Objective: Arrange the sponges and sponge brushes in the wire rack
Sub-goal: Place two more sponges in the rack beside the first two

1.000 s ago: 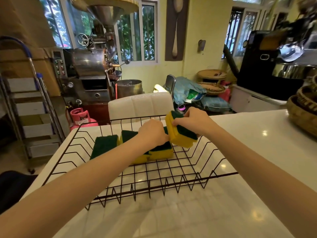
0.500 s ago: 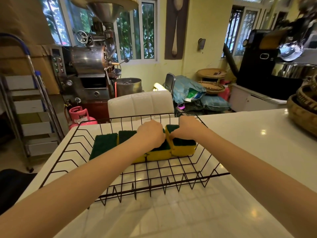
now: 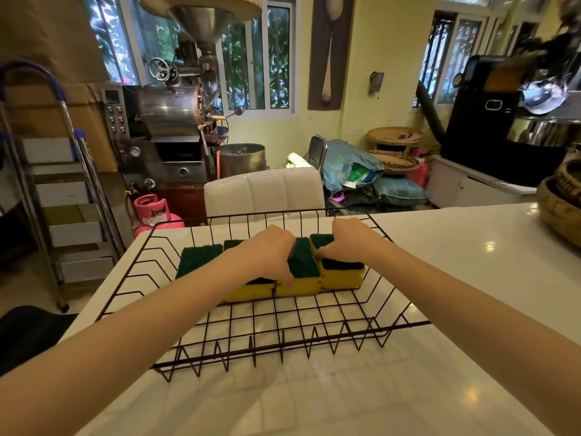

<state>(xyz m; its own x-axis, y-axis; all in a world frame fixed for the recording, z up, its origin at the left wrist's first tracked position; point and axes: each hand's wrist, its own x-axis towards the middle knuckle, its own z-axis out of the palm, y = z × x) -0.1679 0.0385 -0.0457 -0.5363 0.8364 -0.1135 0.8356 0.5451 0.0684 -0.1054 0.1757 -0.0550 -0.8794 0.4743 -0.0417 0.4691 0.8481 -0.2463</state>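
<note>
Wire rack (image 3: pixel 239 338) sits on the white counter (image 3: pixel 471 278); four sponges (image 3: pixel 303 262) in a row along its far side, toward 12 o'clock, green sides up. I have the left hand (image 3: pixel 267 250) curled over the middle sponges, thumb down the yellow front; right hand (image 3: pixel 352 237) fingers bent onto the end sponge (image 3: pixel 342 272) at 1 o'clock. To finish well I'd press sideways, closing gaps; keep edges flush and level; no sponge brushes visible.

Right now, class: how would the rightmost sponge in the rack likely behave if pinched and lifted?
The rightmost sponge looks like thick foam, so probably light and squashy. Its blocky shape shouldn't roll, and its green scouring top likely grips fingers well.
</note>
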